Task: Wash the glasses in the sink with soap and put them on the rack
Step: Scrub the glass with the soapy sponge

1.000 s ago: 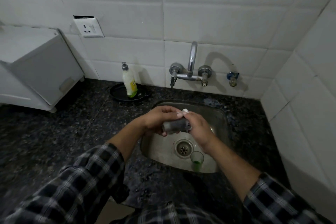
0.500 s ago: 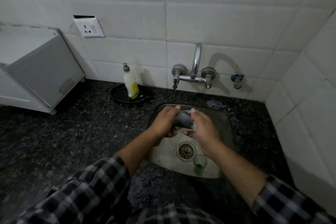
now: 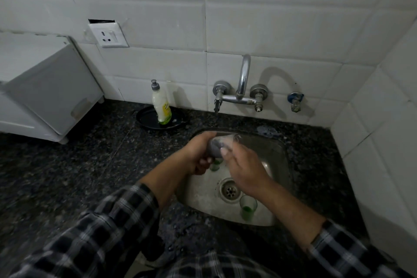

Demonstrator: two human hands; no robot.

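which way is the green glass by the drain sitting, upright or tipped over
Upright: the green glass stands on its base on the sink floor, open rim up, beside the drain.

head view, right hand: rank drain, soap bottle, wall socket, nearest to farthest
From the right hand, which grips the glass:
1. Drain, just beneath it.
2. Soap bottle, back left on the counter.
3. Wall socket, high up, far left.
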